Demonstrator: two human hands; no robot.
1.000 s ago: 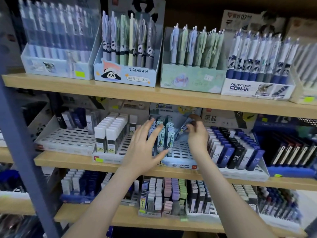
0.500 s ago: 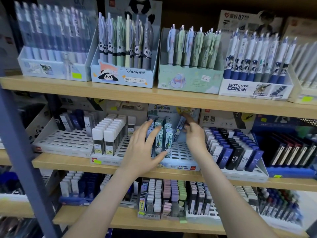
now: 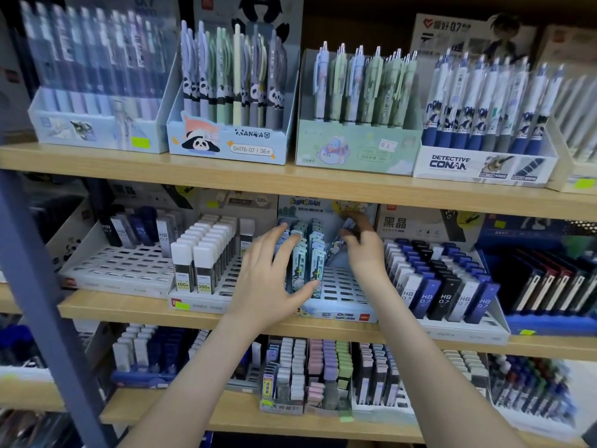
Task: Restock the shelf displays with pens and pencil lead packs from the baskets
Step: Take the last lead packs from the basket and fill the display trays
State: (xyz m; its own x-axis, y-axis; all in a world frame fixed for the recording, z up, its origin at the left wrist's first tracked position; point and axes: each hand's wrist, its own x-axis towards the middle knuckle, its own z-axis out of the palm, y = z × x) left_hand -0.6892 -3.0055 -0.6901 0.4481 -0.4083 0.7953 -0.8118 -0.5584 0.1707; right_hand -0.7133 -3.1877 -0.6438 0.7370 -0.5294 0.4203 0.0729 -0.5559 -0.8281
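Observation:
On the middle shelf stands a pale-blue slotted display tray [image 3: 344, 287] with two short rows of light-blue pencil lead packs [image 3: 316, 253] upright in it. My left hand [image 3: 271, 286] is spread open, its fingers resting against the left and front of those packs and its thumb at the front pack. My right hand [image 3: 365, 250] reaches to the back right of the same tray, fingers pinched on a tilted lead pack [image 3: 336, 248] that leans toward the rows. Most of the tray's right-hand slots are bare. No basket is in view.
White-capped lead packs [image 3: 203, 253] fill the tray to the left, and dark and blue HB 0.7 packs [image 3: 442, 286] fill the tray to the right. Pen display boxes [image 3: 232, 92] line the upper shelf. More lead trays sit below. A blue-grey upright post [image 3: 42, 302] runs down the left.
My right hand has pushed a little further back into the tray with the tilted pack. My left hand stays spread on the upright packs.

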